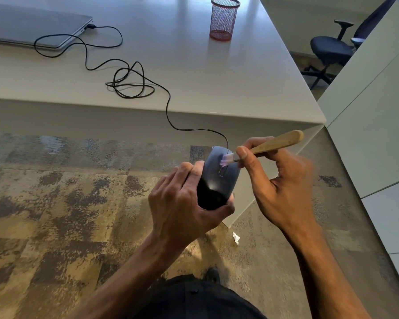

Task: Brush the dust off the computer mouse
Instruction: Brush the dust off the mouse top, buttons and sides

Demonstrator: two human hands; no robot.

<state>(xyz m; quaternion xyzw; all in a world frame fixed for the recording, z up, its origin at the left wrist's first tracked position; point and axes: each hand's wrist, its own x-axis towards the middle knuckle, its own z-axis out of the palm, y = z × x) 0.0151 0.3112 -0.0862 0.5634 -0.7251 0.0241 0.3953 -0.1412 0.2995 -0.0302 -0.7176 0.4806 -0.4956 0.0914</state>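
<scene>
The left hand (180,199) is gripping the black mouse (217,180) from its side and rear, holding it in the air over the carpeted floor (55,203), just off the tabletop (194,72) edge. The right hand (283,180) is pinching a wooden-handled brush (274,143), its bristles touching the mouse near the scroll wheel. The mouse cable (129,81) is trailing across the tabletop to a closed laptop (32,26).

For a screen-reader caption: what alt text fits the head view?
A left hand holds a black wired computer mouse off the desk while the right hand sets a wooden-handled brush against its scroll wheel. The cable trails over a white desk to a closed laptop.
</scene>
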